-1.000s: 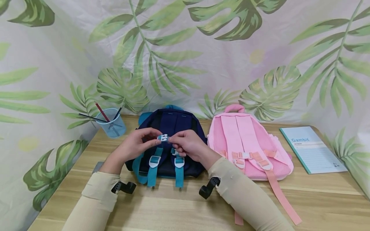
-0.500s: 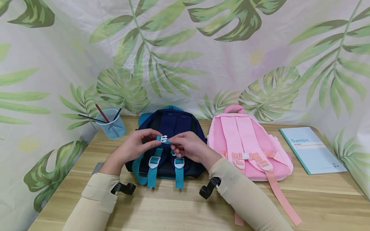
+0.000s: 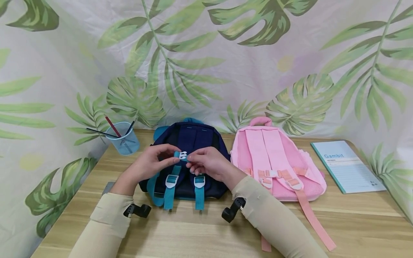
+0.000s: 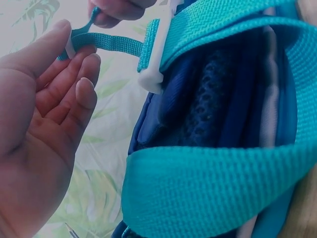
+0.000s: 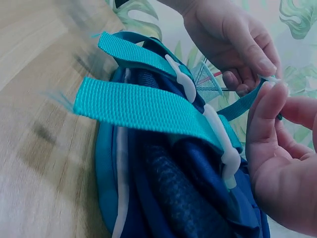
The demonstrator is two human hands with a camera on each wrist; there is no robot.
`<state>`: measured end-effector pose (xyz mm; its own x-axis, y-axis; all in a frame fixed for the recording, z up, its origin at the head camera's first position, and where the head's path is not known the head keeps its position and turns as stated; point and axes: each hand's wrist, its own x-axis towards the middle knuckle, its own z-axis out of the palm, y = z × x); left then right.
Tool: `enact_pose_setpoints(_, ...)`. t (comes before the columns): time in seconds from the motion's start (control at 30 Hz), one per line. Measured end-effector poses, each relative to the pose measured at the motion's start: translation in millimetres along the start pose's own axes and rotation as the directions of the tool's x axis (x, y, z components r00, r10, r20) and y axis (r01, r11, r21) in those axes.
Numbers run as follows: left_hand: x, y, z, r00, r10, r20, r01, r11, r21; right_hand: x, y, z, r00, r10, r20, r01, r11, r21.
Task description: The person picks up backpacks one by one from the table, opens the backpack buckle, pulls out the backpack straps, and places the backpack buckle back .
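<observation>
A navy backpack point(image 3: 204, 138) with teal straps lies on the table, its shoulder straps facing up. Above it my left hand point(image 3: 150, 160) pinches a white pronged buckle point(image 3: 183, 155) between thumb and forefinger. A teal strap point(image 4: 114, 43) runs from this buckle back to the bag in the left wrist view. My right hand point(image 3: 211, 163) pinches the short teal strap end by the buckle, the thumb point(image 5: 267, 101) hiding most of it in the right wrist view. Two white strap adjusters point(image 3: 171, 181) sit below, each with a teal tail point(image 3: 199, 199) hanging toward the table's front.
A pink backpack point(image 3: 243, 143) lies to the right, one peach strap point(image 3: 314, 218) trailing toward the front. Farther right is a notebook point(image 3: 350, 172). A blue mesh pen cup point(image 3: 127, 147) with pencils stands at the back left. Leaf-patterned cloth point(image 3: 193, 71) hangs behind the table.
My right fingers have shifted slightly left and down beside the buckle. The buckle's white prongs have turned a little and show more plainly. My left hand has stayed nearly still.
</observation>
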<state>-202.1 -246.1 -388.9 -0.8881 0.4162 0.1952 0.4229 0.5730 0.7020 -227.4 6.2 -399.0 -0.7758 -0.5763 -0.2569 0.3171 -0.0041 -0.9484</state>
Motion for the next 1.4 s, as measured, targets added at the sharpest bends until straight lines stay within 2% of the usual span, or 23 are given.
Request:
enact_pose_setpoints(0.23, 1.5, 1.1, 0.6, 1.000, 0.008, 0.006, -0.008, 1.000, -0.009, 1.5, -2, 2, 1.000, 0.005, 0.021, -0.006, 0.998, 0.064)
enact_pose_setpoints(0.4, 2.9, 0.6, 2.2, 1.000, 0.010, 0.015, -0.010, 1.000, -0.011, 0.5, -3, 3, 1.000, -0.016, 0.011, 0.016, 1.000, 0.020)
enact_pose_setpoints(0.53, 3.9, -2.4, 5.8, 0.999, -0.022, 0.036, 0.023, 1.000, -0.017, 0.1, -3, 3, 1.000, -0.023, -0.019, 0.024, 1.000, 0.010)
enact_pose_setpoints(0.73, 3.7, -9.5, 13.9, 0.995, -0.075, 0.072, 0.072, 0.996, 0.048, 0.4, -2, 2, 1.000, -0.004, -0.027, 0.006, 0.999, 0.046)
enact_pose_setpoints(1.4, 1.9, -12.8, 20.9, 0.995, -0.058, 0.085, 0.055, 0.997, 0.045, -0.2, -3, 0, 1.000, 0.019, -0.022, -0.016, 0.993, 0.116)
